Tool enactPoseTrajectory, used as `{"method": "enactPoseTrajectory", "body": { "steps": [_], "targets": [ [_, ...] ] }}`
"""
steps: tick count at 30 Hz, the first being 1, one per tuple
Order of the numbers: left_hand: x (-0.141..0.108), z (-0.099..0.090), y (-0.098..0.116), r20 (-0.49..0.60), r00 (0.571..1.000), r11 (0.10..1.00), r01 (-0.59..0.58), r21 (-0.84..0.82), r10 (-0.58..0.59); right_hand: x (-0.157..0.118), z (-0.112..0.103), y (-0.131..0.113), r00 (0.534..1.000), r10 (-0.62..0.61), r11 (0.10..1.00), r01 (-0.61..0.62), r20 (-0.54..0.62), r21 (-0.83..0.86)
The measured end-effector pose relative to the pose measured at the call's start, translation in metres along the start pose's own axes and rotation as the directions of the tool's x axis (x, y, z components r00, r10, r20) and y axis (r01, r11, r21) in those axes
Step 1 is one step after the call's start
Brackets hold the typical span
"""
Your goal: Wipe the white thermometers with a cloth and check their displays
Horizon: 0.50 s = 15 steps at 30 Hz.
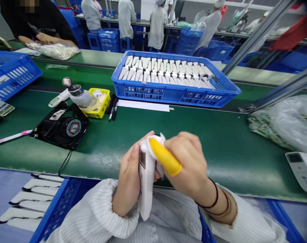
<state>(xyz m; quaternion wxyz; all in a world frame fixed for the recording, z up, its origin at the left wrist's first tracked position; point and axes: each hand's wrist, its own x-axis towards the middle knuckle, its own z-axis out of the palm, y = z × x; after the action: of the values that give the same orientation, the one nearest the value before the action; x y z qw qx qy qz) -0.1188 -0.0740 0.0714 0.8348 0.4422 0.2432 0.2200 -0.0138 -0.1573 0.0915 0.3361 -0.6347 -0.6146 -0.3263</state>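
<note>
A white handheld infrared thermometer (pixel 147 185), with a small dark screen and buttons on its face, is held upright above the near edge of the green bench. My left hand (pixel 129 175) wraps around it from the left, thumb beside the screen. My right hand (pixel 187 162), slightly blurred, is closed at the thermometer's head and wears a yellow finger cot (pixel 165 158) on one finger. Pinched under those fingers is a thin white piece that looks like a cloth (pixel 162 137), pressed against the head; most of it is hidden.
Rows of white thermometers fill a blue crate (pixel 143 91) beyond my hands. To the left are a black fan (pixel 59 126), a yellow basket (pixel 106 101), a bottle (pixel 79 96) and markers (pixel 113 109). Another thermometer (pixel 301 170) and bagged circuit boards (pixel 270 128) lie right. A co-worker (pixel 47 20) sits opposite.
</note>
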Motion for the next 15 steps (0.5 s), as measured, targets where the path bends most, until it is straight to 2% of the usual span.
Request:
{"method": "enactPoseTrajectory", "body": {
  "steps": [1,3,5,6,7,9,11,13,15],
  "targets": [
    [-0.001,-0.002,-0.002,0.030,0.999,0.999,-0.043,0.030,0.042,0.002,0.000,0.008,0.999,0.047,0.998,-0.047,0.000,-0.028],
    [-0.004,-0.008,-0.002,0.093,0.967,0.959,-0.248,0.137,0.237,0.001,0.001,0.024,0.988,0.152,0.988,-0.151,0.038,-0.028],
    [-0.005,-0.014,0.001,0.182,0.869,0.809,-0.495,0.317,0.460,-0.005,0.001,0.036,0.959,0.273,0.961,-0.275,0.082,0.018],
    [-0.006,-0.016,0.003,0.231,0.819,0.717,-0.572,0.398,0.525,-0.008,-0.001,0.040,0.943,0.326,0.943,-0.330,0.070,0.038],
    [-0.005,-0.018,0.005,0.273,0.788,0.648,-0.611,0.454,0.552,-0.010,-0.005,0.041,0.927,0.375,0.925,-0.376,0.026,0.049],
    [-0.003,-0.021,0.008,0.318,0.781,0.596,-0.618,0.512,0.537,-0.012,-0.014,0.038,0.901,0.423,0.906,-0.421,-0.094,0.048],
    [0.000,-0.023,0.008,0.321,0.802,0.611,-0.593,0.525,0.503,-0.008,-0.024,0.027,0.916,0.383,0.924,-0.379,-0.123,0.055],
    [0.003,-0.024,0.006,0.349,0.820,0.633,-0.573,0.521,0.454,0.001,-0.029,0.014,0.974,0.223,0.968,-0.225,0.029,0.109],
    [0.005,-0.026,0.004,0.395,0.817,0.637,-0.576,0.512,0.421,0.011,-0.027,0.006,0.979,0.013,0.982,-0.050,0.206,0.180]
  ]
}}
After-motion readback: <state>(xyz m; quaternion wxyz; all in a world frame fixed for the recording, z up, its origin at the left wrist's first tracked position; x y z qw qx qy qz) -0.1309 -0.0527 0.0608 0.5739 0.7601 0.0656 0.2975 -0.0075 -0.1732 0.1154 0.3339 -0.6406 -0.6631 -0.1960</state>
